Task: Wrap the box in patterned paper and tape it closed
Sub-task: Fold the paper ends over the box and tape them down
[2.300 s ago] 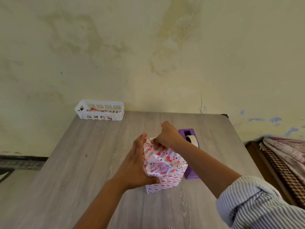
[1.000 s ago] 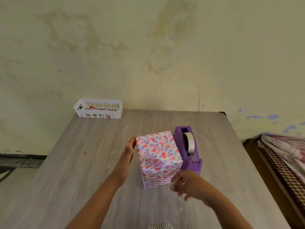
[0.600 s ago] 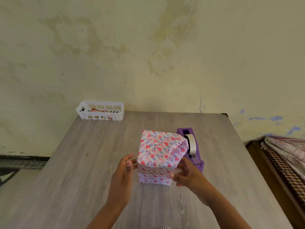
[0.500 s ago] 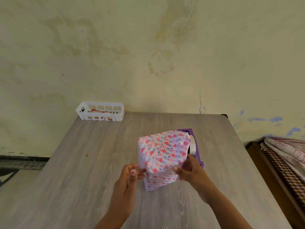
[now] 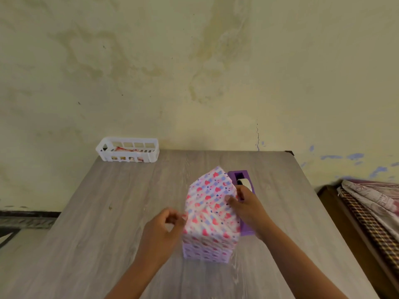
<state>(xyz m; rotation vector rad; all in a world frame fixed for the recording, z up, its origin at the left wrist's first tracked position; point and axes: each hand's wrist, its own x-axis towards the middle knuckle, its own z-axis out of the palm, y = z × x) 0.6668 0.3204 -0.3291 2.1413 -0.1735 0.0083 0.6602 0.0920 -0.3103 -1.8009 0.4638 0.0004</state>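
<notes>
**Wrapped box tipped between both hands**

Nearest, left hand [image 5: 163, 231] curled at the left edge of the box [image 5: 212, 214], fingertips pinching the patterned paper. Right hand [image 5: 246, 207] gripping the right side, thumb on the upper face. Lifted off its standing pose of a second ago and tipped away, near end low over the desk [image 5: 108, 223]: likely turning it to check or tape an end. Long axis running near to far, far end raised. Just behind, purple tape dispenser [image 5: 243, 180]. Farthest, white basket [image 5: 128, 149] by the wall.
</notes>
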